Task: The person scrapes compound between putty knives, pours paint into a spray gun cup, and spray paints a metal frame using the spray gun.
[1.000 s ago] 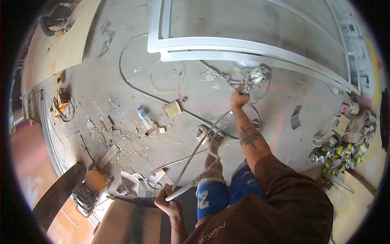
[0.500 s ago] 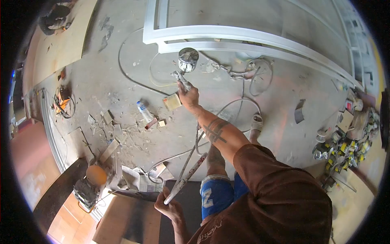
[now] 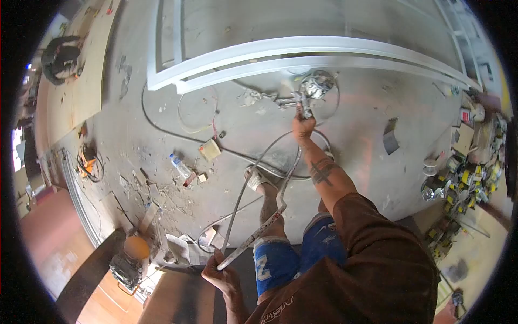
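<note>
My right hand (image 3: pixel 304 127) is wrapped around the grip of a paint spray gun (image 3: pixel 304 102), arm stretched forward. The gun's silvery, paint-smeared cup (image 3: pixel 317 85) sits at its far end, in front of the lower rail of a pale metal frame (image 3: pixel 280 48). Low in the picture, my left hand (image 3: pixel 220 276) is closed on a paint-spattered hose (image 3: pixel 252 237), which climbs past my knees toward the gun. A thinner stretch of hose also rises from that hand. Whether spray leaves the nozzle I cannot tell.
Dark hose (image 3: pixel 183 136) loops across the floor around my sandalled foot (image 3: pixel 260 179). Left lie a plastic bottle (image 3: pixel 180 164), a small box (image 3: pixel 209 150) and scraps. Cans and clutter (image 3: pixel 458 183) line the right. Another person (image 3: pixel 60 58) is at a board, upper left.
My right hand has swung the spray gun to the right along the frame. My left foot now shows farther forward, and the view has shifted. My left hand still grips the hose.
</note>
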Demonstrator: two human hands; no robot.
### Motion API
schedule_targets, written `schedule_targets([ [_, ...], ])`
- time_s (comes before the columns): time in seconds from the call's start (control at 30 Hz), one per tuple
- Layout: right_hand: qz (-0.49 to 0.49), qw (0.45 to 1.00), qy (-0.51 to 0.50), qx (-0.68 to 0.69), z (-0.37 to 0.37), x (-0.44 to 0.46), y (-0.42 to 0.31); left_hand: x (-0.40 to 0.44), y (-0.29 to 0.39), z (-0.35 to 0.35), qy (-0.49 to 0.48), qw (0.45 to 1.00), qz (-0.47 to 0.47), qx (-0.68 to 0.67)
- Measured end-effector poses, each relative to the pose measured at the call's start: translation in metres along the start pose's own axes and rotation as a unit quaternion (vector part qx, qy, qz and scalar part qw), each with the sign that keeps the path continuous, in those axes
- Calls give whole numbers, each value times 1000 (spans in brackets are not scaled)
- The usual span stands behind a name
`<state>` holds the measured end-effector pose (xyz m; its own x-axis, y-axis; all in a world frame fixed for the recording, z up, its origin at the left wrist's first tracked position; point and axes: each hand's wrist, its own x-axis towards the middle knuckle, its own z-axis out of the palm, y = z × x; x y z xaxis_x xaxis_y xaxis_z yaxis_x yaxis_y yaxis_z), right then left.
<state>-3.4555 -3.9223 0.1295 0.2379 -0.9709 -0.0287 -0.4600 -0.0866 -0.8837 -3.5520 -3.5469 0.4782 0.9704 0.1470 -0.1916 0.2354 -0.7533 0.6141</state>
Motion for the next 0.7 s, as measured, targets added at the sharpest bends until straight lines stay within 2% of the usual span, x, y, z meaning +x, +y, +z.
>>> schedule_targets([
  [0.07, 14, 999, 25, 18, -41, 36, 5, -14, 21, 19, -7, 999, 35, 12],
  [0.17, 35, 997, 66, -36, -95, 95, 33, -36, 54, 51, -25, 998, 55, 19],
  [0.23, -34, 986, 157, 40, -125, 130, 52, -54, 59, 70, -36, 994, 88, 56],
  [0.27, -33, 986, 161, -1, -148, 145, 56, -64, 74, 76, -57, 991, 89, 77],
  [0.37, -2, 983, 185, -11, -207, 190, 63, -94, 128, 101, -64, 982, 118, 132],
  [0.43, -19, 980, 199, -12, -249, 216, 75, -110, 147, 116, -73, 982, 145, 101],
  [0.5, 15, 975, 215, -52, -290, 241, 83, -123, 165, 125, -74, 977, 176, 98],
  [0.53, 13, 973, 228, -39, -313, 248, 79, -129, 177, 124, -73, 968, 187, 150],
  [0.57, 8, 970, 240, -25, -339, 249, 68, -134, 184, 125, -66, 967, 201, 142],
  [0.63, -11, 981, 194, -11, -392, 253, 67, -142, 195, 127, -72, 960, 244, 120],
  [0.67, -37, 978, 204, -23, -412, 254, 79, -150, 209, 126, -60, 962, 233, 127],
  [0.7, -63, 974, 216, -36, -429, 255, 100, -151, 212, 125, -61, 955, 266, 115],
])
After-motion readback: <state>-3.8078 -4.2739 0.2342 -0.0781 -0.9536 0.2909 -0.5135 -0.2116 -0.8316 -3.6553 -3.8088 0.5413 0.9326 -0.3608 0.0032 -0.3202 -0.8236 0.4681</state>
